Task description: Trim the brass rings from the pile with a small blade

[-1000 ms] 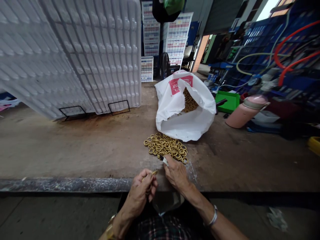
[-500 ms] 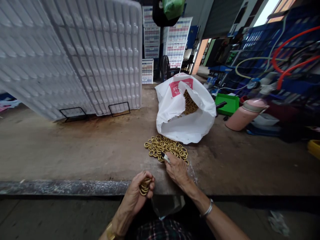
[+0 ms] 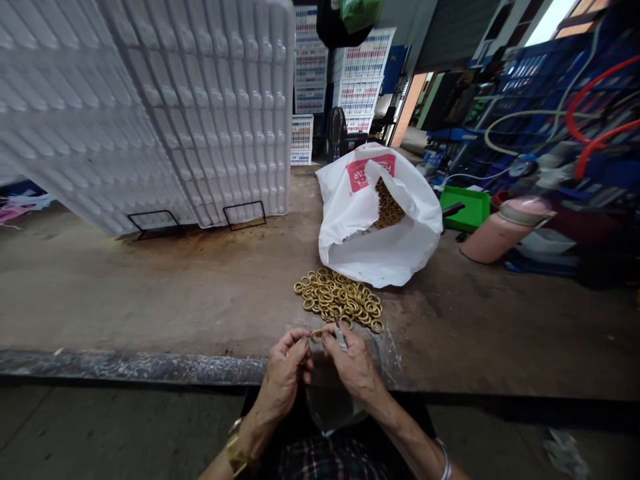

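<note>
Gold-coloured ring (image 3: pixel 315 333) — between fingertips; left hand (image 3: pixel 284 370) pinches one side, right hand (image 3: pixel 356 367) the other.

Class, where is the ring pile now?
In the head view, the ring pile lies below centre on the table, nearer than the white bag and beyond the left hand and right hand.

At the lower centre of the frame, the left hand (image 3: pixel 283 377) and the right hand (image 3: pixel 356 370) meet at a brass-coloured ring (image 3: pixel 316 336), the right also holding a small pale tool (image 3: pixel 341 337). Just above them lies a heap of rings (image 3: pixel 340 297), below the open mouth of a white sack (image 3: pixel 343 217). Ribbed white panels (image 3: pixel 215 113) fill the upper left; a pink bottle (image 3: pixel 493 237) leans at centre right, beside a green tray (image 3: pixel 466 210).
</note>
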Motion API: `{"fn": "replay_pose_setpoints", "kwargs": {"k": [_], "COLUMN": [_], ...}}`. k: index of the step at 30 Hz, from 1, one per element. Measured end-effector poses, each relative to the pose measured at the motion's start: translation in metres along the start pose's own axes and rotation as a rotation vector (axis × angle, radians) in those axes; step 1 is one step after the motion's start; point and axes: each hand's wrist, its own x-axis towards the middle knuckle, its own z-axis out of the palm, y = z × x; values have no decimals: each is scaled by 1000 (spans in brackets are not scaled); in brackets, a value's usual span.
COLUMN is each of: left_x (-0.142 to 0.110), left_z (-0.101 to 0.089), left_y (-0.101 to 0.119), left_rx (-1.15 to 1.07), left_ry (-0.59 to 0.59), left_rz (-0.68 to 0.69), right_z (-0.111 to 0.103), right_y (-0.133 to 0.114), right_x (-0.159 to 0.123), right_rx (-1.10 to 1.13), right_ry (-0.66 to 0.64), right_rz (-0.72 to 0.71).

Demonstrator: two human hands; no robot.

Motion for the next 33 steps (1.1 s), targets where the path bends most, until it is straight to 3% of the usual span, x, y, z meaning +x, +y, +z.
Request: {"fn": "replay_pose_setpoints", "kwargs": {"k": [7,12,15,18,25,33], "left_x": [-2,-4,-4,-5,-7,-5], "left_z": [-2,-5,-6,-5,-1,-2], "left_y": [0,-1,0,2,9,9], "left_rx": [398,626,699,647,394,267], "left_ry": [105,102,86,68,-31,-123], "left_rz": [100,334,386,334,6,-77], "right_z": [7,7,7,9,11,9], "right_y": [0,3,5,8,12,9], "right_x": [-3,-1,1,2,2,6], "right_rx": [-19,-129,-115,-106,-90,-51], "right_ry": [-65,-48,-45,-36,-35,-66], "right_rz": [9,-59,-72,-31,-32,27]}}
